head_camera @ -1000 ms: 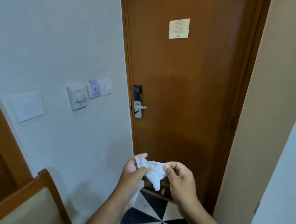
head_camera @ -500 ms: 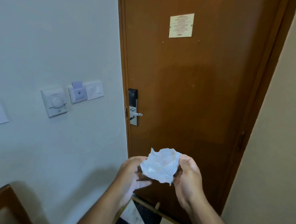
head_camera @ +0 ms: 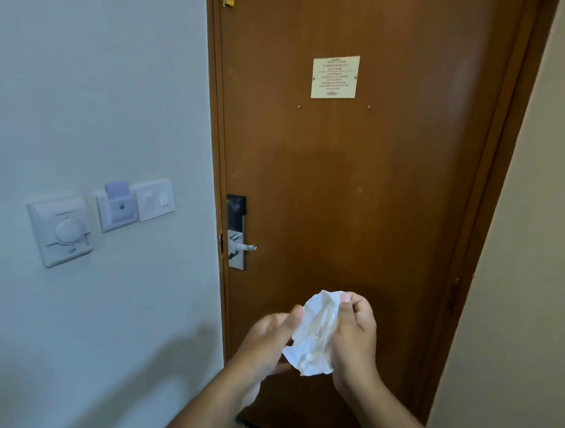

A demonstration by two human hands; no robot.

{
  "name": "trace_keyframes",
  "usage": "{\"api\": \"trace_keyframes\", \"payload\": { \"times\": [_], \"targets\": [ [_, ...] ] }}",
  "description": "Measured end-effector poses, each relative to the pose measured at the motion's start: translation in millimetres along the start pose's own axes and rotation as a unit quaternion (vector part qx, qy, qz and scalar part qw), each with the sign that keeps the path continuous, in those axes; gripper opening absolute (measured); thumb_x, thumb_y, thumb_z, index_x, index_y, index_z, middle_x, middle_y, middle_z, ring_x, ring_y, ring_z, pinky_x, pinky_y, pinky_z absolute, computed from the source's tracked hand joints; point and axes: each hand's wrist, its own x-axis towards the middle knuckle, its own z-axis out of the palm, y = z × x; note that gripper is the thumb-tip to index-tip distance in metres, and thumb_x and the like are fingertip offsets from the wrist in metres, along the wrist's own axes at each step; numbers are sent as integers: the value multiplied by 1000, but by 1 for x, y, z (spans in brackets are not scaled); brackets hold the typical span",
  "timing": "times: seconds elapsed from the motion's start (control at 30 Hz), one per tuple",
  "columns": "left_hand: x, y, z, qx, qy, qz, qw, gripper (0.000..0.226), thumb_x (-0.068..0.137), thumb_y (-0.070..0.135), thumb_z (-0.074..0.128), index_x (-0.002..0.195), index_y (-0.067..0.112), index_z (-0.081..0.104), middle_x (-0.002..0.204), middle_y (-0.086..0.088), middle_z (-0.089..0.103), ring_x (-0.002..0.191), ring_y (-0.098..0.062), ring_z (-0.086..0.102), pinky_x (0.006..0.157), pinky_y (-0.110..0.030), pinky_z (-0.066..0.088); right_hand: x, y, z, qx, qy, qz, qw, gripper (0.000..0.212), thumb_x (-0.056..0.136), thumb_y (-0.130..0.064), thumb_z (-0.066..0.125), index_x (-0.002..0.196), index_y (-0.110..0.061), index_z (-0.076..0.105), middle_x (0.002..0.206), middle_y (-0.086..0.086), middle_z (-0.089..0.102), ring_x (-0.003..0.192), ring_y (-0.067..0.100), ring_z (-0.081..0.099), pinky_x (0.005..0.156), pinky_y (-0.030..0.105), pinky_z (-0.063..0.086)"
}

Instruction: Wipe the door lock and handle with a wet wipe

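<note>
A white crumpled wet wipe point(head_camera: 315, 333) is held up between my left hand point(head_camera: 268, 340) and my right hand point(head_camera: 354, 338), in front of the lower part of a brown wooden door point(head_camera: 358, 185). The door lock point(head_camera: 235, 231), a black and silver plate, sits on the door's left edge above my hands. Its short silver handle point(head_camera: 247, 247) sticks out to the right. My hands are below and to the right of the lock, apart from it.
On the white wall point(head_camera: 101, 89) left of the door are a round dial control point(head_camera: 65, 230), a key card holder point(head_camera: 117, 205) and a light switch point(head_camera: 156, 200). A cream notice point(head_camera: 335, 76) hangs on the door. A beige wall point(head_camera: 516, 291) stands at the right.
The view has moved closer to the door and tilted up; the floor and the chair have left the view. My hands have gathered the spread wipe into a taller bundle.
</note>
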Motion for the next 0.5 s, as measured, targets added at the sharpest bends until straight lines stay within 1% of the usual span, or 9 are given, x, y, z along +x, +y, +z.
{"api": "trace_keyframes", "payload": {
  "times": [0.07,0.13,0.17,0.23,0.27,0.33,0.37,0.43,0.5],
  "targets": [
    [10,-6,0,15,-36,-2,999,32,83,65,64,94,36,72,100,8,78,94,-10,74,76,-29,58,2,1,7,26,-13,11,1000,23,100,-33,41,87,-26,59,96,12,67,88,32,67,78,57,57],
    [25,-9,-5,-33,11,-9,999,20,94,43,62,98,26,72,103,-3,77,95,-19,74,80,-40,62,6,6,14,42,-53,18,998,24,96,-45,47,84,-29,61,95,14,69,86,32,69,76,55,58],
    [32,-8,-8,-74,43,-9,996,18,97,35,59,101,23,71,103,-6,77,94,-23,75,78,-43,64,8,9,14,34,-84,11,996,22,89,-51,55,85,-30,61,96,10,70,85,28,70,74,50,59],
    [46,-2,-14,-113,105,26,988,16,100,31,55,102,23,69,92,-6,77,80,-21,76,57,-33,61,16,19,15,-52,-137,-24,989,29,77,-51,70,95,-31,60,96,-2,69,83,11,70,65,31,60],
    [52,1,-15,-95,135,52,985,16,100,33,53,100,25,67,87,-6,75,69,-17,72,48,-25,54,21,24,16,-118,-149,-46,981,30,77,-45,73,99,-30,59,95,-7,69,81,6,69,60,22,57],
    [61,3,-15,-15,180,119,976,17,101,34,49,94,30,64,81,-2,67,61,-11,62,40,-15,42,31,32,19,-189,-125,-85,970,11,85,-32,69,93,-29,62,86,-8,70,74,4,67,53,16,51],
    [65,3,-15,38,192,159,968,19,102,33,47,90,33,61,80,2,65,65,-9,61,42,-13,42,37,34,19,-189,-106,-93,972,3,88,-28,65,86,-28,64,81,-6,70,71,7,67,52,17,50],
    [73,5,-17,129,210,208,947,21,103,29,44,88,33,58,80,7,62,76,0,60,53,-15,45,51,37,19,-154,-55,-85,983,15,92,-23,58,79,-25,65,78,-2,70,73,17,67,55,30,53],
    [87,7,-26,161,225,213,937,19,103,26,43,94,29,60,82,8,61,80,-6,60,60,-22,44,69,36,19,-115,-42,-60,991,18,94,-21,55,81,-23,66,82,0,71,77,21,68,59,37,55]
  ]
}}
